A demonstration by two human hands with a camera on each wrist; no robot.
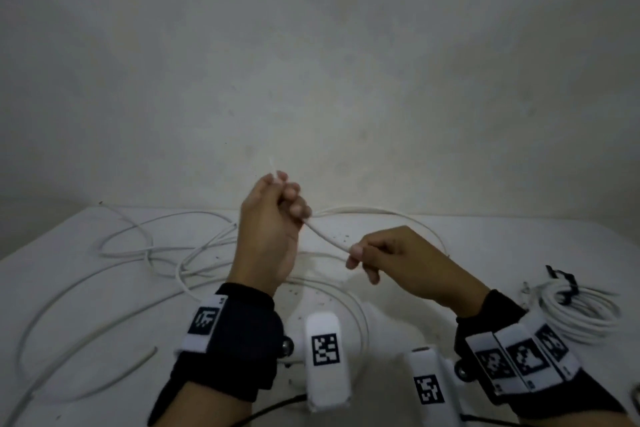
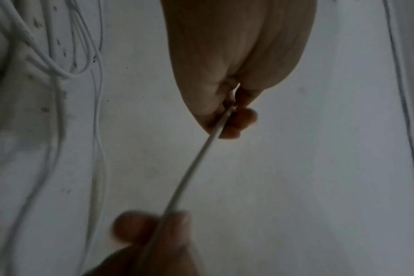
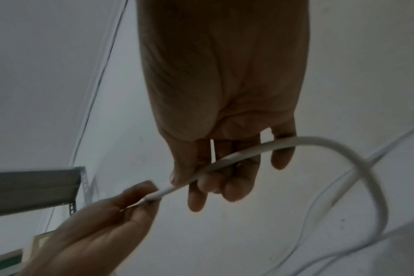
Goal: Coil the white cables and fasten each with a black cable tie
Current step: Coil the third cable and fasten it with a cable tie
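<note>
We see a white counter (image 1: 485, 239) set against a pale wall. Loose white cable (image 1: 131, 246) sprawls over its left and middle in wide, crossing loops. Near its right edge lies a coiled white cable (image 1: 585, 317), bound with a black cable tie (image 1: 564, 282). Small dark specks dot the surface.

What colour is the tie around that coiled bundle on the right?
Black, on the white coiled bundle; the cable tie shows best in the head view.

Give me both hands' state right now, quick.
Left hand: closed, gripping the white cable near its end.
Right hand: closed, pinching the same white cable further along.
</note>
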